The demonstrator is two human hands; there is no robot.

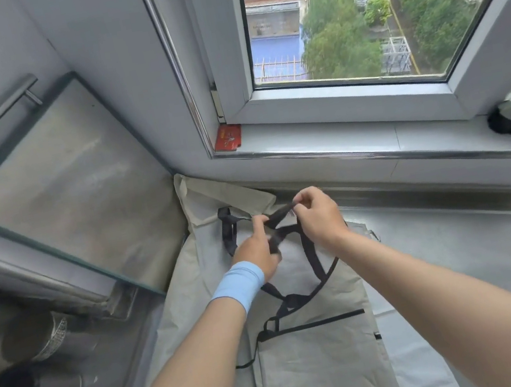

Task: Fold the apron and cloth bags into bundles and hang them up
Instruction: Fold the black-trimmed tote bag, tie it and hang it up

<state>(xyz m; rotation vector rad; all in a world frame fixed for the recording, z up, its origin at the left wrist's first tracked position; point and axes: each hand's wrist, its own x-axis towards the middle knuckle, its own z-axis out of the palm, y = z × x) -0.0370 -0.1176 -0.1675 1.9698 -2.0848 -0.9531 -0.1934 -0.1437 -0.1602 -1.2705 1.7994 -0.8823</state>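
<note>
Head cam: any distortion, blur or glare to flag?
Head view: wide-angle bending curves the white window frame; even daylight, no hard shadows; mild glare on the frosted glass panel; left hand and right hand slightly soft where they pinch the black fabric strap.

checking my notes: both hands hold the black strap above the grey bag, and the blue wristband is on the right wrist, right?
Not quite. In the head view the blue wristband is on the left wrist. Both the left hand and right hand do hold the black strap above the grey bag.
</note>
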